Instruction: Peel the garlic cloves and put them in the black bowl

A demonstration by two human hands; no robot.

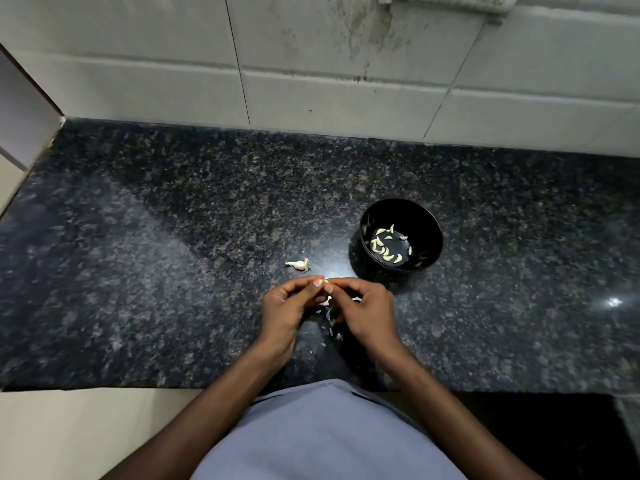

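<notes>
- Head view, count: one black bowl (401, 216) on the granite countertop (173, 237), holding roughly fifteen peeled garlic cloves (388, 245); exact number uncertain.
- One garlic scrap (298, 265) lies loose on the counter, left of the bowl, just beyond the hands.
- Papery skin flakes (330, 323) are scattered on the counter beneath the hands.
- Tiled wall (311, 81) backs the counter; nothing lies between hands and bowl.
- Left hand (287, 308) and right hand (363, 306) meet fingertip to fingertip, both curled, pinching one garlic clove (326, 295) between them, near the bowl's front left.
</notes>
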